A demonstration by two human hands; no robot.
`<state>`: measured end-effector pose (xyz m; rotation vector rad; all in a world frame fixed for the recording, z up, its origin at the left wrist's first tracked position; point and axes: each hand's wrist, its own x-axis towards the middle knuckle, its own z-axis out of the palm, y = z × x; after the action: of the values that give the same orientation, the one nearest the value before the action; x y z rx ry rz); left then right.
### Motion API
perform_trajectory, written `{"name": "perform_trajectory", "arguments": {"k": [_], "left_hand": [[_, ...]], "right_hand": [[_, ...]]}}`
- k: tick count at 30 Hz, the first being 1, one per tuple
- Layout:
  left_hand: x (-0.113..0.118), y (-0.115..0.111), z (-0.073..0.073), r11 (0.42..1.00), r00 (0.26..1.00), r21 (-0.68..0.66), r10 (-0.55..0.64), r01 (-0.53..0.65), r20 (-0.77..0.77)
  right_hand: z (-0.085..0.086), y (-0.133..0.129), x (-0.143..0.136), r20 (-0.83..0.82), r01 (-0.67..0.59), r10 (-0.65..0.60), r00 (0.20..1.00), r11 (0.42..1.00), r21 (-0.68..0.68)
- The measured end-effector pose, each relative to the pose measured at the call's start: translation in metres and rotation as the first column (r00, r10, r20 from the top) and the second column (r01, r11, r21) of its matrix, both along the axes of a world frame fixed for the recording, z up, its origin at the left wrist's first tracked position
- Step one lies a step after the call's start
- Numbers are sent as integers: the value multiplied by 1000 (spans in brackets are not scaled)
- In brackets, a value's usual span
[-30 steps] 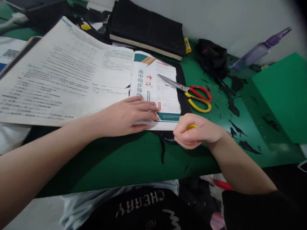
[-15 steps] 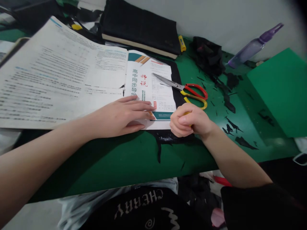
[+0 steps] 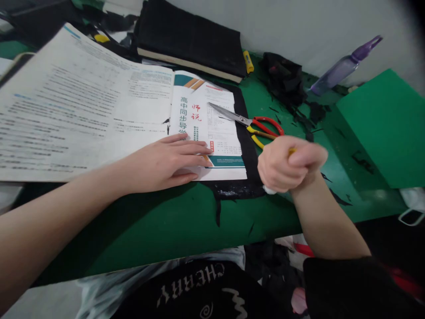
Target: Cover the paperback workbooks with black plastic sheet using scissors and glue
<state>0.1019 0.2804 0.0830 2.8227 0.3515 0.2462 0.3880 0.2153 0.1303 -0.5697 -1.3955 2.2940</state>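
My left hand (image 3: pixel 166 161) lies flat with its fingers spread on the white cover flap (image 3: pixel 219 133) of an open book (image 3: pixel 89 106). A sheet of black material (image 3: pixel 254 166) sticks out from under the flap, with a whitish smear on its lower edge. My right hand (image 3: pixel 285 164) is closed in a fist, held beside the sheet's right edge. It grips a small object (image 3: pixel 269 190), mostly hidden; a white end and a bit of yellow show. Scissors (image 3: pixel 244 119) with red and yellow handles rest on the flap, blades pointing left.
A thick black book (image 3: pixel 189 40) lies behind, beside a yellow tool (image 3: pixel 248 62). A crumpled black cloth (image 3: pixel 282 73), a purple spray bottle (image 3: pixel 338 73) and a green board (image 3: pixel 381 128) are at the right. Black scraps (image 3: pixel 341 198) lie on the green table (image 3: pixel 159 226).
My right hand has moved right and up from the flap's lower right corner, turning so that a white end shows below the fist. My left hand has stayed flat on the flap.
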Motion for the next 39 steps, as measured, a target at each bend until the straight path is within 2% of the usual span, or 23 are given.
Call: {"name": "perform_trajectory", "arguments": {"k": [3, 5, 7, 11, 14, 17, 19, 21, 23, 25, 27, 33, 36, 39], "left_hand": [[0, 0, 0, 1000, 1000, -20, 5, -5, 5], [1, 0, 0, 1000, 1000, -28, 11, -10, 6], [1, 0, 0, 999, 1000, -31, 12, -12, 5], [1, 0, -1, 1000, 1000, -10, 2, -2, 7], [1, 0, -2, 1000, 1000, -7, 2, -2, 6], [0, 0, -2, 1000, 1000, 3, -2, 2, -1], [0, 1, -2, 1000, 1000, 11, -3, 3, -2], [0, 1, -3, 1000, 1000, 10, -2, 1, 2], [0, 1, -3, 1000, 1000, 3, 0, 0, 11], [0, 0, -3, 1000, 1000, -8, 1, -1, 19], [1, 0, -2, 1000, 1000, -17, 5, -5, 21], [0, 1, -2, 1000, 1000, -1, 7, -7, 1], [0, 0, -1, 1000, 1000, -1, 4, -4, -10], [1, 0, -1, 1000, 1000, -5, 11, -11, -19]], "right_hand": [[1, 7, 6, -47, 205, -204, 978, 978, 34], [-4, 9, 3, -99, 238, -233, 967, 971, 38], [-10, 9, -4, -105, 203, -197, 975, 978, 46], [-20, 5, -20, 88, 119, -122, 989, 992, 45], [-19, 2, -27, 159, 43, -33, 987, 997, -58], [-15, -1, -26, 235, -89, 131, 963, 979, -183], [-14, -4, -20, 222, -174, 212, 952, 968, -180], [-13, -4, -13, 115, -186, 200, 973, 975, -119], [-13, -2, -5, -89, -133, 128, 988, 990, -46], [-11, 2, 2, -275, -88, 89, 957, 996, 15], [-8, 7, 8, -371, -72, 86, 925, 996, 52], [11, 14, 24, -435, -79, 143, 889, 984, 160], [14, 13, 25, -439, 92, 5, 899, 976, 199], [6, 12, 13, -373, 272, -195, 907, 948, 167]]}}
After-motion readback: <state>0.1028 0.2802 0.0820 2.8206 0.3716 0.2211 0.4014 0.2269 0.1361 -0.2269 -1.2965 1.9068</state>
